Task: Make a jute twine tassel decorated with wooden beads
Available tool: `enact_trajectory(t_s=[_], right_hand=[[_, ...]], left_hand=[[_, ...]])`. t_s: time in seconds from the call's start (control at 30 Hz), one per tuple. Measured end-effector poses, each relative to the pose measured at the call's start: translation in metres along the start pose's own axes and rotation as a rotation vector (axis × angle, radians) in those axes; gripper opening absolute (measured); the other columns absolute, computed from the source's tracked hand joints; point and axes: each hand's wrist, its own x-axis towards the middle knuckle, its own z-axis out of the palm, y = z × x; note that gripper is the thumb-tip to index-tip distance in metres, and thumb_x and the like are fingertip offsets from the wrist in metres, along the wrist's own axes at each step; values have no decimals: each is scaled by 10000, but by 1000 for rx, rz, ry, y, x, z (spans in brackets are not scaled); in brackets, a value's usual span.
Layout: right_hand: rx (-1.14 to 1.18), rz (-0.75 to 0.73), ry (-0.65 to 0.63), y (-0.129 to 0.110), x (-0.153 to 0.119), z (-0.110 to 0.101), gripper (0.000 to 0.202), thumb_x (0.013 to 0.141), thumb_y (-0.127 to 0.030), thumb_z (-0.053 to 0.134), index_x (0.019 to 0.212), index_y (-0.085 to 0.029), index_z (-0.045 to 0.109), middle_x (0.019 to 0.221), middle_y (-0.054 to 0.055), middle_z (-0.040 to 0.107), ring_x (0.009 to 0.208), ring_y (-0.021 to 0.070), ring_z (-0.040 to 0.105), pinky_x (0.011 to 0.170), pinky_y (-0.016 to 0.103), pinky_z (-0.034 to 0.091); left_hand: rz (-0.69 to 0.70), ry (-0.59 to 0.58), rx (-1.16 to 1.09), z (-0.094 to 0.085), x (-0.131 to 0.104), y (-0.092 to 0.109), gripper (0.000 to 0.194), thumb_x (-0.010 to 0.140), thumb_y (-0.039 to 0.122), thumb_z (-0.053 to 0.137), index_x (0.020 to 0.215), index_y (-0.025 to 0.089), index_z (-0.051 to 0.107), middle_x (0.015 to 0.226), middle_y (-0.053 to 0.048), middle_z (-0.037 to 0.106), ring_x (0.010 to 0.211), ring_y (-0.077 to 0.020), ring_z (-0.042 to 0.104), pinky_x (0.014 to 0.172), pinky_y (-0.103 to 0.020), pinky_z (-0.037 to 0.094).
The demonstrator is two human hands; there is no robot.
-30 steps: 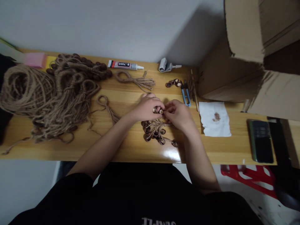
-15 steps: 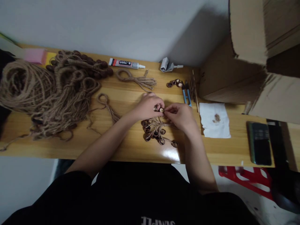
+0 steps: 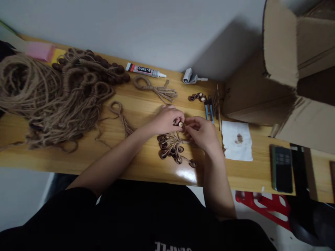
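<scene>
My left hand point(image 3: 169, 119) is closed on small brown nut-like pieces point(image 3: 180, 124), one showing a pale round face toward my other hand. The fingertips of my right hand point(image 3: 200, 131) are pinched together right beside that pale face; what they hold, if anything, is too small to tell. Just below both hands lies a bundle of twine cords point(image 3: 175, 141) with several brown pieces point(image 3: 178, 160) at the cord ends. Other brown pieces point(image 3: 192, 98) rest on the table beyond my hands, by blue-handled snips point(image 3: 209, 111).
Twine heaps point(image 3: 78, 101) cover the left side. Looped cords point(image 3: 154, 89), a glue tube point(image 3: 145, 70) and a folded tube point(image 3: 191, 77) lie near the wall. On the right are a stained tissue point(image 3: 237, 141), a phone point(image 3: 282, 169) and a cardboard box point(image 3: 248, 87).
The camera view has tilted slightly. My hands stay close together over the cord bundle, with hardly any change in their grip.
</scene>
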Motion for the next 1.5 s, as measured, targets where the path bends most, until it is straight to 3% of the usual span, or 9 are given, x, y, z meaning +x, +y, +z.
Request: enact_trajectory(t_s=[0.43,0.77,1.0,1.5], right_hand=[[43,-64,-35,6,3,2,255,717,-239,598,970,-207,585,688,-2,675,589,160,615,590,302,490],[88,-65,-54,5,3,2,280,674,-174,548,950,-202,577,677,-11,663,582,142,597,578,279,485],[215,5,-90,2,2,2,299,658,-184,593,954,-194,556,661,-22,646,554,127,583,533,259,485],[351,105,-139,-10,5,1,270,618,-118,588,865,-206,523,573,-68,600,495,104,571,489,212,471]], left_hand=[[-23,-30,-4,-2,0,2,121,702,166,717,799,205,656,727,35,639,797,-168,552,760,-300,324],[-31,-27,-12,-3,0,4,134,690,148,692,807,208,664,726,29,646,802,-172,551,759,-303,328],[-39,-25,-3,-1,0,2,139,695,160,686,822,213,668,753,24,652,822,-175,560,785,-307,335],[89,-34,78,-3,-3,3,122,771,121,637,856,209,643,818,4,644,850,-181,588,776,-299,368]])
